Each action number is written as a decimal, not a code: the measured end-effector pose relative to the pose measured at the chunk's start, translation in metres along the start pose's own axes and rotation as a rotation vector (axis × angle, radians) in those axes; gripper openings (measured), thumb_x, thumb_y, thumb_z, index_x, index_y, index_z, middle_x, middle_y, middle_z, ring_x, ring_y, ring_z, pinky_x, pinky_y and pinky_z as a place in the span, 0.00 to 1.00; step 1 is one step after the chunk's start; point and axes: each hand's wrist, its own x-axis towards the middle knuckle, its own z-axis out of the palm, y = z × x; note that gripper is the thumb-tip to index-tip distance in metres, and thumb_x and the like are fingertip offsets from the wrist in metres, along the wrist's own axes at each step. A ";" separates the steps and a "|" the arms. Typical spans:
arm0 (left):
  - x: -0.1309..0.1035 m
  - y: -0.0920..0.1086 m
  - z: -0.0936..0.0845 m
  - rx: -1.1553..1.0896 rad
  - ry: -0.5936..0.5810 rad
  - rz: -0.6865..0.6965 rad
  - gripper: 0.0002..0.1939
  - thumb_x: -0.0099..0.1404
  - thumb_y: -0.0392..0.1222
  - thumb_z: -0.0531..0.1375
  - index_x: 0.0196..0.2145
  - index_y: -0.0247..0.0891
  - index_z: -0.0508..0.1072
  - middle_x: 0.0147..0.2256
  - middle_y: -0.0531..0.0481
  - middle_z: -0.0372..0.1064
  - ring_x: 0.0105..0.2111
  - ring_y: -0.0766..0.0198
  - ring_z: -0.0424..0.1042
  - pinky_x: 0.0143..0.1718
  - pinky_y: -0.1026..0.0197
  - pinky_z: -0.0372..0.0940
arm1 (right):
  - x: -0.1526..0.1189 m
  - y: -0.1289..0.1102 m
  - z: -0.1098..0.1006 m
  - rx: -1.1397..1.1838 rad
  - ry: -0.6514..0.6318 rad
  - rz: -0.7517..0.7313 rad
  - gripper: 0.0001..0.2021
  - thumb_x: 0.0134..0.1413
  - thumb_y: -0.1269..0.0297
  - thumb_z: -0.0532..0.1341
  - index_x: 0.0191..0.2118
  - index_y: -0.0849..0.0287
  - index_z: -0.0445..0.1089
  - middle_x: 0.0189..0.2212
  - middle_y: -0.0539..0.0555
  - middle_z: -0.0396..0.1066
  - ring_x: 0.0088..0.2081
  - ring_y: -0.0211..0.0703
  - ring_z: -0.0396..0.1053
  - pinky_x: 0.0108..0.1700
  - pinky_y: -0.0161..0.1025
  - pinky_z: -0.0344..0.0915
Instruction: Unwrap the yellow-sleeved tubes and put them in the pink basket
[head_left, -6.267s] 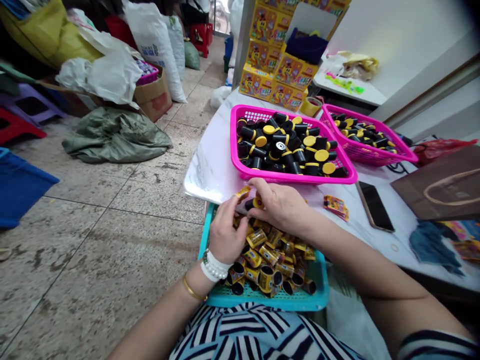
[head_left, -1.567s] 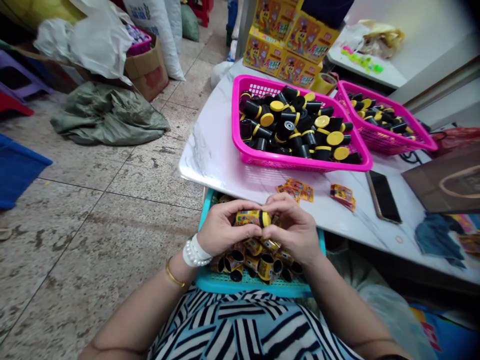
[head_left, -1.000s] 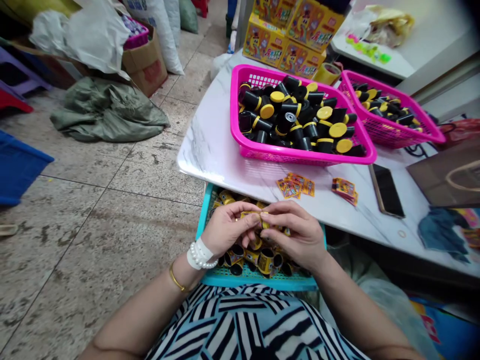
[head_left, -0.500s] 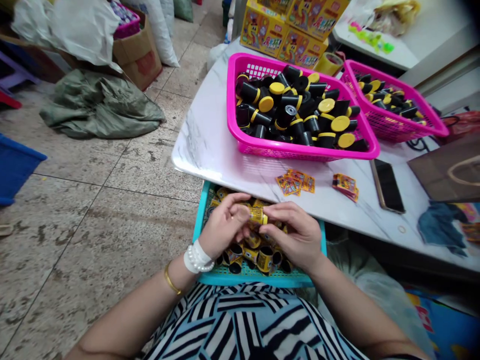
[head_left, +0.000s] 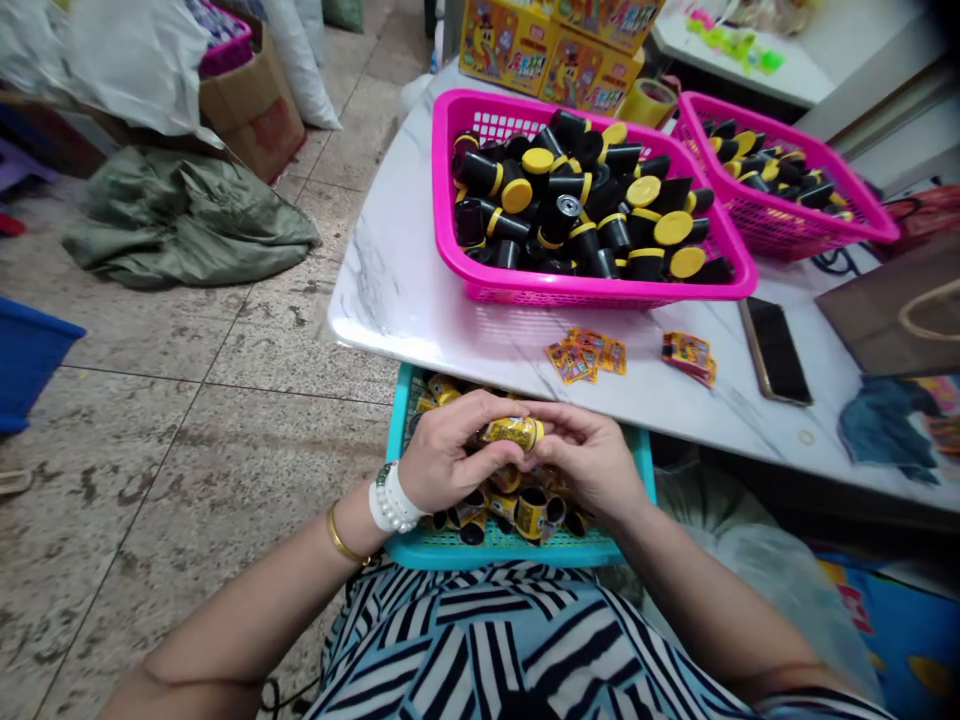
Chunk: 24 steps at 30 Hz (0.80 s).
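Between my two hands is a small black cup (head_left: 512,433) with a yellow rim and a yellow printed wrapper round it. My left hand (head_left: 454,450) closes on its left end, thumb along the near side. Fingers of my right hand (head_left: 589,460) pinch the yellow-rimmed right end. Beneath both hands a turquoise basket (head_left: 517,560) holds several yellow-labelled cups (head_left: 531,515), some with dark open mouths. On the table just beyond lie a loose spread of small printed labels (head_left: 586,355) and a neater stack of labels (head_left: 688,357).
A pink basket (head_left: 600,290) full of black cups with yellow ends stands on the marbled table (head_left: 390,290); a second pink basket (head_left: 795,235) is behind it. A phone (head_left: 776,350), yellow cartons (head_left: 555,60), tape (head_left: 649,103) and a brown bag (head_left: 892,320) are around. Left, a green sack (head_left: 187,220) lies on the floor.
My left hand has come over the cup and wrapped round its left side, and my hands are closer together. The cup is slightly tilted now. The view has shifted a little.
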 end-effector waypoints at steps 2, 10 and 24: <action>-0.002 -0.007 0.003 -0.161 -0.015 -0.150 0.13 0.65 0.44 0.64 0.46 0.38 0.74 0.39 0.45 0.76 0.34 0.62 0.75 0.36 0.61 0.69 | 0.002 0.001 -0.005 0.064 -0.057 0.045 0.24 0.49 0.54 0.72 0.52 0.54 0.75 0.26 0.49 0.77 0.25 0.40 0.77 0.31 0.39 0.78; -0.010 -0.005 0.024 -0.787 0.042 -0.655 0.22 0.61 0.58 0.65 0.39 0.37 0.68 0.22 0.60 0.63 0.14 0.77 0.55 0.14 0.71 0.48 | -0.002 -0.008 -0.007 -0.153 -0.081 -0.210 0.13 0.49 0.66 0.73 0.43 0.49 0.81 0.45 0.55 0.75 0.44 0.44 0.76 0.45 0.42 0.77; -0.017 0.006 0.031 -0.994 -0.013 -0.833 0.26 0.57 0.63 0.66 0.31 0.34 0.68 0.20 0.57 0.67 0.09 0.79 0.55 0.08 0.73 0.45 | -0.001 -0.015 -0.004 -0.470 -0.085 -0.559 0.12 0.54 0.74 0.68 0.41 0.49 0.81 0.34 0.52 0.79 0.35 0.41 0.77 0.39 0.39 0.76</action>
